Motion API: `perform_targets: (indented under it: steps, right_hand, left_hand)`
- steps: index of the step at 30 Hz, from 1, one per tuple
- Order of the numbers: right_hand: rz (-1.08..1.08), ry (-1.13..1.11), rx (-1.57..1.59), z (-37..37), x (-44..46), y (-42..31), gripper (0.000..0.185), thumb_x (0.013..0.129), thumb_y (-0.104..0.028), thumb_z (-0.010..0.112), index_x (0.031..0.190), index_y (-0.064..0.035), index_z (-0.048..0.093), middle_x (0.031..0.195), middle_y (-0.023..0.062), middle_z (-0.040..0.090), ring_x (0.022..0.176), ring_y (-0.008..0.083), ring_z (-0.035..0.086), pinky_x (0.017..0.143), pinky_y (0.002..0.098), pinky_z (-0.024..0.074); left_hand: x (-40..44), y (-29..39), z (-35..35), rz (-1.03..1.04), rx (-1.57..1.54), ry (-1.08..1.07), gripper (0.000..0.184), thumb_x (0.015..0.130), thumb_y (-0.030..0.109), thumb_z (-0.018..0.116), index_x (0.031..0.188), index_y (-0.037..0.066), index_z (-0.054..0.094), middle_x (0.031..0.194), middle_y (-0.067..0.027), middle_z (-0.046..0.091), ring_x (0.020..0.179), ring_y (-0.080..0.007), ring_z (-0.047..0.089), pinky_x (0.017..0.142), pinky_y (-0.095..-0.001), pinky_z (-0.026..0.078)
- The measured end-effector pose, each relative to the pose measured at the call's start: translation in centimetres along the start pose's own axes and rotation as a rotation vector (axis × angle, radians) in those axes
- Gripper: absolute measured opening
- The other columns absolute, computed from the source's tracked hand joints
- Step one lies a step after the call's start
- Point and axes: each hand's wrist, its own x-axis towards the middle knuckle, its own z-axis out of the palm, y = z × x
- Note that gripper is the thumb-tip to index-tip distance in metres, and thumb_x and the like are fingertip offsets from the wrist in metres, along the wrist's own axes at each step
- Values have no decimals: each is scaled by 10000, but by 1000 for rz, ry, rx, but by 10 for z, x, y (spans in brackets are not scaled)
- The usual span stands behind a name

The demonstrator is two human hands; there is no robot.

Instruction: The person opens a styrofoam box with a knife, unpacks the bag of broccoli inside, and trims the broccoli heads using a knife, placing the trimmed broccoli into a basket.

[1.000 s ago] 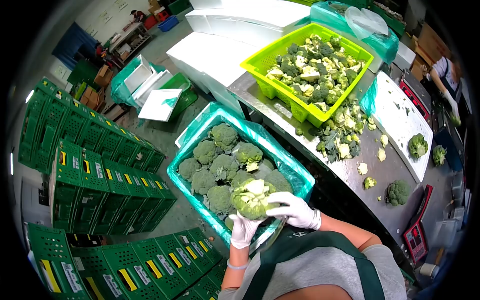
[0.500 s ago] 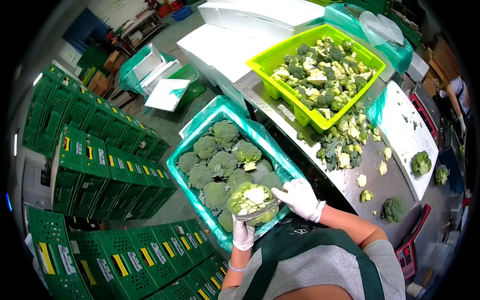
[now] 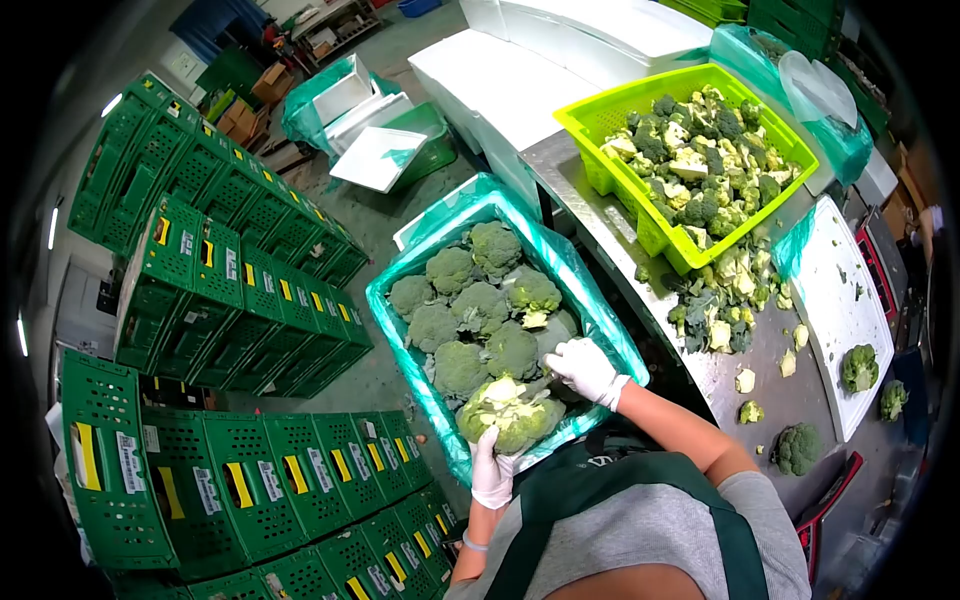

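My left hand (image 3: pixel 491 470), in a white glove, grips a broccoli head (image 3: pixel 512 420) from below, its pale cut stem side facing up. My right hand (image 3: pixel 588 370), gloved too, is closed just right of that head. It holds a knife, whose blade is hardly visible now. Both hands are over the near end of a box lined with green plastic film (image 3: pixel 600 300). Inside the box, several whole broccoli heads (image 3: pixel 480 307) lie with their florets up.
A lime-green crate (image 3: pixel 640 215) of broccoli pieces stands on the metal table (image 3: pixel 690 385) to the right, trimmings beside it. A white tray lid (image 3: pixel 835 300) and a loose broccoli head (image 3: pixel 797 449) lie farther right. Stacked green crates (image 3: pixel 270 480) fill the left.
The knife blade, earlier lying across the held broccoli, has come away to the right with my right hand. The held head has tilted. The whole view has shifted slightly.
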Motion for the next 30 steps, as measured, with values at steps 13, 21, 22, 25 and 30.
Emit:
perform_targets:
  steps: [13,21,22,25,30]
  right_hand:
    - [628,-485,1503,-19,-21,-38,479,848,-296,599,1225,-47,439,860,60,612,554,80,558,472,210,428]
    - [912,365,2275,-35,-154,18,500,795,-223,575,1216,17,450,1114,135,578,954,218,598,836,330,493]
    - [905,519,2184,-47,-173,32,463,775,-187,564,1199,-29,469,1089,131,575,942,221,596,840,355,491]
    - [1169,997,1858,-95,-227,72,369,776,-264,529,1119,-129,516,1042,47,575,859,191,583,657,271,494]
    - [1141,1418,1879,-135,-349,203,423,819,-416,545,1124,-130,480,854,50,581,570,112,528,428,215,436]
  left_hand:
    - [0,23,21,269,317,-134,669,742,200,670,1291,6,340,1201,-125,487,1091,-246,506,935,-368,419]
    - [57,-27,67,-71,809,-680,818,741,195,693,1401,87,222,1458,-89,208,1336,-262,220,1031,-392,275]
    - [76,-30,69,58,982,-580,777,736,192,698,1374,64,275,1438,-100,248,1321,-254,250,1025,-380,288]
    - [160,-35,51,562,1463,-310,771,702,224,720,1348,69,328,1397,-137,313,1287,-309,301,1018,-420,300]
    - [245,-29,98,380,2222,32,1008,604,325,789,1401,136,200,1417,-123,288,1297,-338,272,1012,-467,304]
